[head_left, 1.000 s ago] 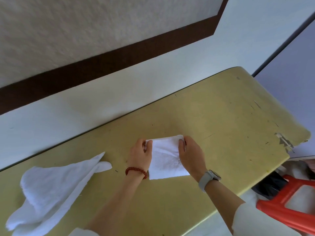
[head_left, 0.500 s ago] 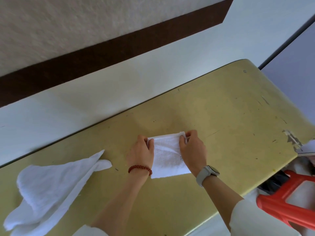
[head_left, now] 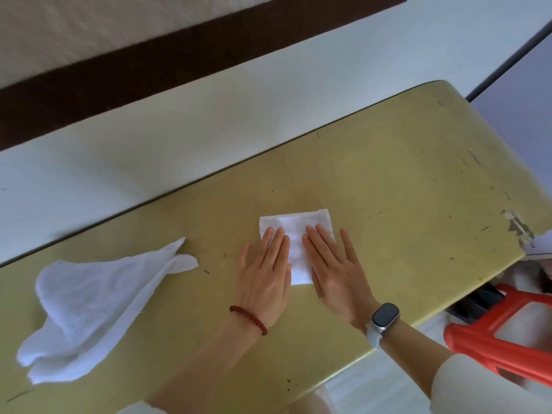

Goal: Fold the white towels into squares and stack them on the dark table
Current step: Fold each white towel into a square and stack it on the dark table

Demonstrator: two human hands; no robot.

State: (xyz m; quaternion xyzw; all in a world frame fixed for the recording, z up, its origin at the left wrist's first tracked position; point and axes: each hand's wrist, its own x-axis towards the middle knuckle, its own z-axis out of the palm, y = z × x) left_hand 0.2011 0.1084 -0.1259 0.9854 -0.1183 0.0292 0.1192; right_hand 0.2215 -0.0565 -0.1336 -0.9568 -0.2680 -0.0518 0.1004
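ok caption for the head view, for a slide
Both hands press a folded white towel flat.

A scratched yellow-green table [head_left: 403, 180], its right edge chipped, stands against the wall. A small folded white towel [head_left: 297, 231] lies flat near its middle. A loose, crumpled white towel [head_left: 95, 306] lies well apart to the left.

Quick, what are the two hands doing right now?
Left hand: open, fingers straight, pressing flat on the folded towel.
Right hand: open, fingers straight, pressing flat on the same towel.
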